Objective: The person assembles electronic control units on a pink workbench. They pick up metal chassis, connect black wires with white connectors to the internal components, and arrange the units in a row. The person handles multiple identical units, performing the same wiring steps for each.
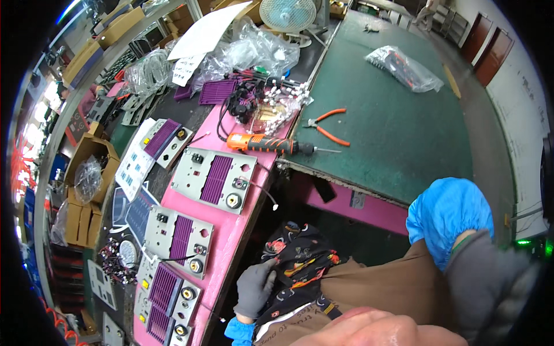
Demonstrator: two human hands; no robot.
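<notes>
My left hand [254,290], in a grey glove with a blue sleeve cover [240,331], rests against dark floral cloth [300,260] on my lap. Its thumb stands apart from its loosely bent fingers, and nothing shows gripped in them. My right hand [501,282], also grey-gloved, is raised at the right, close to the camera and smeared by motion. A blue sleeve cover [450,216] bunches on that forearm. Left of my lap, several grey metal panels with purple grilles lie along a pink mat [228,245]; the nearest panel [214,180] has a loose cable.
An orange electric screwdriver [259,143] lies at the mat's far end, beside orange-handled pliers [326,127] on the green table [398,132]. Farther off are a bagged item [404,68], a fan [287,14] and plastic bags [254,49]. Cardboard boxes [86,190] stand left.
</notes>
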